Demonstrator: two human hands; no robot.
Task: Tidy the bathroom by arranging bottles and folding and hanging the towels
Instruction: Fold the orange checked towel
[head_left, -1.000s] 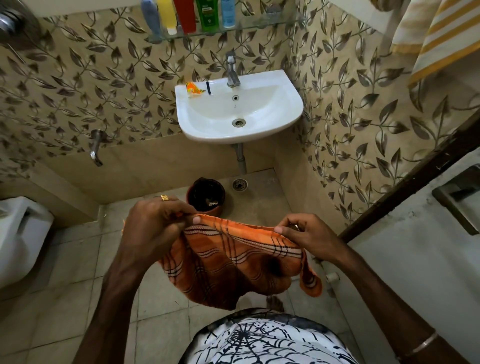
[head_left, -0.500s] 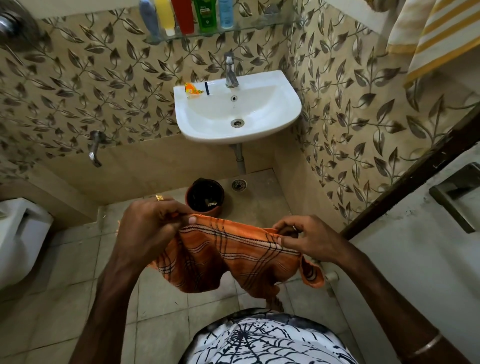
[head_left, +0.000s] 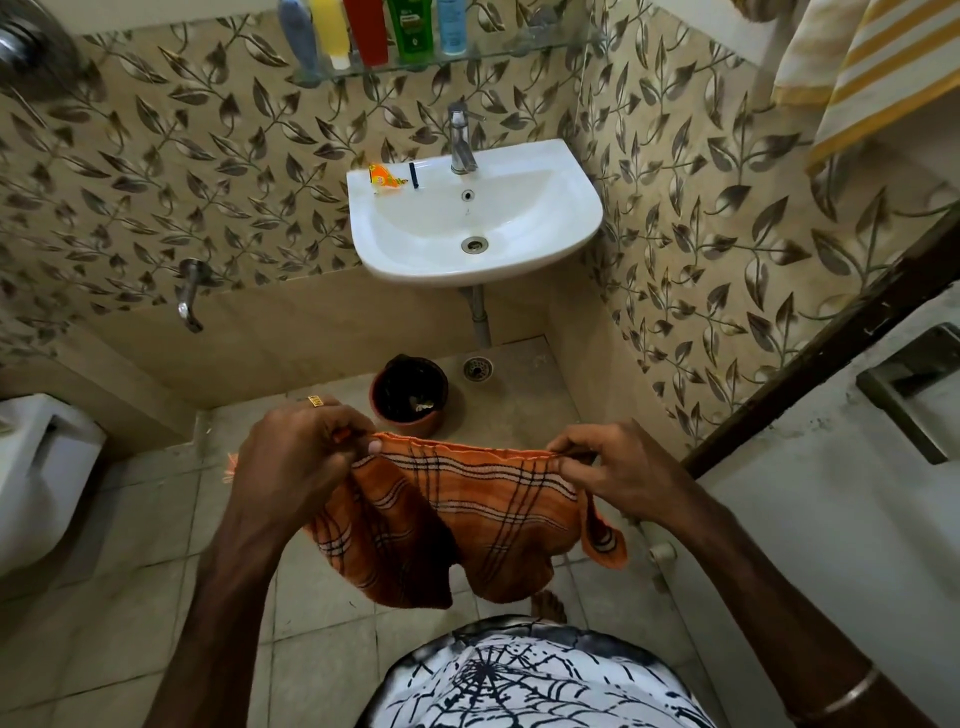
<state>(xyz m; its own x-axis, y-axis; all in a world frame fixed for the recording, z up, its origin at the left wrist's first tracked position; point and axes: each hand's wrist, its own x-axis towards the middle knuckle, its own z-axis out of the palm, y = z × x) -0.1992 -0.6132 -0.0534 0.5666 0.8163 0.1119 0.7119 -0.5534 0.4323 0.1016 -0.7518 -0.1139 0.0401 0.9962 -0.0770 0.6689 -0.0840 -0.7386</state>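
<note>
An orange checked towel (head_left: 467, 525) hangs doubled in front of my body, its top edge stretched flat between both hands. My left hand (head_left: 296, 462) pinches the left end of that edge with thumb and fingers. My right hand (head_left: 618, 473) pinches the right end; a loose corner dangles below it. Several coloured bottles (head_left: 371, 31) stand in a row on the glass shelf (head_left: 519, 47) above the sink. A yellow-and-white striped towel (head_left: 878, 67) hangs at the top right.
A white sink (head_left: 561, 244) with a tap juts from the tiled wall ahead, with an orange wrapper (head_left: 383, 179) on its rim. A brown bin (head_left: 409, 396) stands on the floor beneath. A toilet (head_left: 36, 467) is at left, a door (head_left: 831, 519) at right.
The towel's lower fold has swung up and shortened, and its top edge is now pulled straighter between the hands. Both hands keep their grip at about the same spot.
</note>
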